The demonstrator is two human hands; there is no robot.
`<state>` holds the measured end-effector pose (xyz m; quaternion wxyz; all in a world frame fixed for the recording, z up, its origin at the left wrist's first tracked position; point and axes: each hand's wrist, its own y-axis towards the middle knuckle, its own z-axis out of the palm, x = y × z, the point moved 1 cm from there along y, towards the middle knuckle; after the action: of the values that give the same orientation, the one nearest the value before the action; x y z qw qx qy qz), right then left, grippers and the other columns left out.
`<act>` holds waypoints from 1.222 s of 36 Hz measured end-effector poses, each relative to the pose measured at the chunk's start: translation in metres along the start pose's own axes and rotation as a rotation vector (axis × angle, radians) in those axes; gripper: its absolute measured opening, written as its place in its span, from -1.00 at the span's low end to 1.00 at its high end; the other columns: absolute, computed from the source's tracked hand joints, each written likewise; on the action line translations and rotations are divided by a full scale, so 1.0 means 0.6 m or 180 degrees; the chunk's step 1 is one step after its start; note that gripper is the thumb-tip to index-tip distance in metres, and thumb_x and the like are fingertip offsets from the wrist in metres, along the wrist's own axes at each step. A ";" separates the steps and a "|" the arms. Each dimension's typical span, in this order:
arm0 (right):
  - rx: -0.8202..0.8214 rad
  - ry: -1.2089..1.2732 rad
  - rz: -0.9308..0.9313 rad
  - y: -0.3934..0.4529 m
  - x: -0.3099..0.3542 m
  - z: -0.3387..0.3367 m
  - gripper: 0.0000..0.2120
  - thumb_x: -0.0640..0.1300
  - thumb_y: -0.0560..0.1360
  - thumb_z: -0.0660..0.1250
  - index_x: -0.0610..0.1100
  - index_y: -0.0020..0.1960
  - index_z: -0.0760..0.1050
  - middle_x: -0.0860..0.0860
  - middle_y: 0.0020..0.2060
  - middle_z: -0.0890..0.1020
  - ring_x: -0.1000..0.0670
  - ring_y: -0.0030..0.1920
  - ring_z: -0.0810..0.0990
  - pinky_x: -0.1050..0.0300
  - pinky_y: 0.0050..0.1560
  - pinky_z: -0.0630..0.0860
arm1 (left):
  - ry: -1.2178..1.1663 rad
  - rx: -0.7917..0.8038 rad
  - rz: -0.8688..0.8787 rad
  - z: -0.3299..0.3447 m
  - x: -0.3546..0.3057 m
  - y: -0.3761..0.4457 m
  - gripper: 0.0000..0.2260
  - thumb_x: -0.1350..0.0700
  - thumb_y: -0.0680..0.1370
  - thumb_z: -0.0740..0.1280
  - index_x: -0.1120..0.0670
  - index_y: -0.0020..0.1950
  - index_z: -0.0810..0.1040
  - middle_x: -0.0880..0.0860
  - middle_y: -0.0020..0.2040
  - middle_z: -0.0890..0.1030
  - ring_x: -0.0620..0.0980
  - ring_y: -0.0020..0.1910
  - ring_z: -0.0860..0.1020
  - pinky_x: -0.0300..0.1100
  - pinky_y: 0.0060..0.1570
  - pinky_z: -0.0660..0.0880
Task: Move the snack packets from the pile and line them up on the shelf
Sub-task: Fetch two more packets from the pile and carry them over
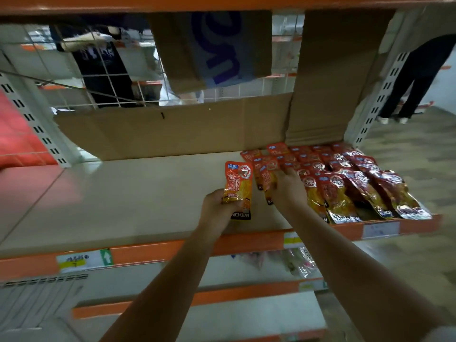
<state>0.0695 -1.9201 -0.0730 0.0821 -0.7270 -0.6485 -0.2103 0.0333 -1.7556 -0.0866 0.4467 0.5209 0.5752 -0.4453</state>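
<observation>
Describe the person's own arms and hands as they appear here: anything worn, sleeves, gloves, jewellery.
Both forearms are bare from the bottom edge of the picture up to the wrists. The left hand and the right hand wear no gloves, and no watch, bracelet or ring shows. At the bottom right corner, by the right arm, a pale blurred patch may be a sleeve edge; it is too unclear to tell.

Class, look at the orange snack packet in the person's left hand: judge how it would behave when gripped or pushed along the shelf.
The snack packet looks like thin glossy film, so it probably flexes. The left hand holds it by its lower end alone and it stands up, so it is likely light and partly stiffened by its contents. It is flat, so it would likely slide on the smooth shelf rather than roll.
</observation>
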 end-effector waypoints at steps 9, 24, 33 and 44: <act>-0.0024 -0.1039 -0.0100 0.023 0.002 0.010 -0.72 -0.08 0.57 0.18 -0.12 0.24 0.46 -0.12 0.20 0.50 -0.19 0.32 0.27 0.02 0.19 0.35 | 0.0163 0.0098 -0.0017 -0.002 0.002 0.012 -0.80 0.27 0.44 0.42 0.17 0.06 0.62 0.05 -0.09 0.63 -0.04 -0.11 0.59 -0.25 -0.08 0.49; -0.0369 -0.0306 -0.0289 0.006 -0.031 -0.020 -0.74 -0.22 0.44 0.29 -0.18 0.11 0.57 -0.12 0.20 0.42 -0.16 0.21 0.31 0.04 0.14 0.34 | 0.0225 0.0206 -0.0110 0.064 -0.013 0.020 -0.65 0.24 0.41 0.45 0.09 0.15 0.50 0.01 0.00 0.58 -0.01 0.03 0.55 -0.18 -0.01 0.47; -0.0666 0.0079 -0.0187 -0.014 -0.070 -0.044 -0.73 -0.38 0.32 0.32 -0.26 -0.01 0.62 -0.18 0.09 0.51 -0.21 0.17 0.36 0.04 0.13 0.32 | 0.0861 0.0230 0.0149 0.141 -0.027 0.020 -0.49 0.12 0.54 0.30 0.06 0.45 0.21 0.10 0.22 0.54 0.11 0.16 0.52 -0.12 0.10 0.43; -0.0673 0.0034 -0.0247 -0.014 -0.079 -0.039 -0.71 -0.38 0.34 0.32 -0.29 0.04 0.60 -0.17 0.10 0.51 -0.19 0.18 0.35 0.07 0.07 0.30 | 0.2973 0.0309 0.0339 0.146 -0.033 0.036 -0.37 -0.04 0.56 0.24 0.18 0.50 0.04 0.16 0.19 0.53 0.16 0.16 0.51 -0.05 0.05 0.45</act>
<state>0.0535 -1.9712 -0.0729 0.0001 -0.7048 -0.6499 -0.2844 0.0603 -1.8437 -0.0862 0.1374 0.7145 0.6656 -0.1661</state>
